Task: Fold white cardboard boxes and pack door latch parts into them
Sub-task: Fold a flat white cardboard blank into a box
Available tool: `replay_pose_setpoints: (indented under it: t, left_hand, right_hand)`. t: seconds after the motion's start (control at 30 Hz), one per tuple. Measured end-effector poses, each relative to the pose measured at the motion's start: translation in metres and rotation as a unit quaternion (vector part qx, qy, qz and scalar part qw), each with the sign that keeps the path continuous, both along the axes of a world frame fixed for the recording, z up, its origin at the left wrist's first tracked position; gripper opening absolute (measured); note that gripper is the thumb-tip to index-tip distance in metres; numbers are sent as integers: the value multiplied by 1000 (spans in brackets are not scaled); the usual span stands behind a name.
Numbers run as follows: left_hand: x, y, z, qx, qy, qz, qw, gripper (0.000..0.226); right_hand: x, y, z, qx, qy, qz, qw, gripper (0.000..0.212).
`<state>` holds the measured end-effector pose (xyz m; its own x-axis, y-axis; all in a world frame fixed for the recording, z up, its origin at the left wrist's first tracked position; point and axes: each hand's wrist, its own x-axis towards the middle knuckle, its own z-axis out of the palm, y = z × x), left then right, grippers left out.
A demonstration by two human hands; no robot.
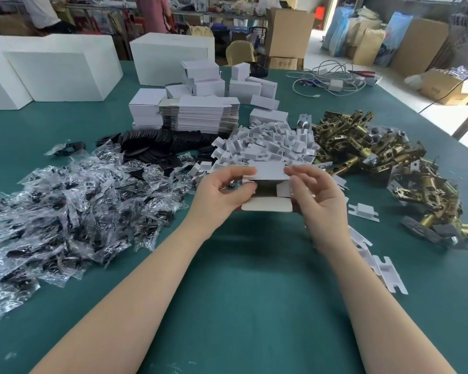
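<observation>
Both forearms are bare, no sleeves visible; the left hand [222, 190] and right hand [315, 194] wear nothing.

Reaching forward with both bare arms, meeting in the middle above the worktop. Curling the left hand [222, 188], thumb and fingers pinching the white box [265, 184]. Bending the right hand [315, 193] too, fingertips pinching the box's other end. Keeping both wrists raised.

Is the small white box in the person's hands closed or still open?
Open: the white box shows unfolded end flaps and a dark interior.
</observation>
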<state>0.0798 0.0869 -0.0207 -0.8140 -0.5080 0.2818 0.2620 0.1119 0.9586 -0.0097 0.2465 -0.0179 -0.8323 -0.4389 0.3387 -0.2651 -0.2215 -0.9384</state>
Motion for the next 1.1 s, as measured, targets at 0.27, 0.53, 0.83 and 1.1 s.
replay_pose_setpoints:
  t: [0.27,0.53,0.83,1.1]
  left_hand:
    - [0,-2,4,107,18,-34,994,18]
    - [5,1,6,4,48,-91,995,21]
    - [0,18,-2,-4,-3,26,1000,22]
    - [-4,32,1,113,-17,50,992,14]
  right_hand:
    - [4,1,-3,52,90,64,993,34]
    - [-4,0,-8,30,139,16,990,16]
    - [2,-8,-12,68,65,-69,993,9]
    - [6,-8,-7,58,95,-106,988,14]
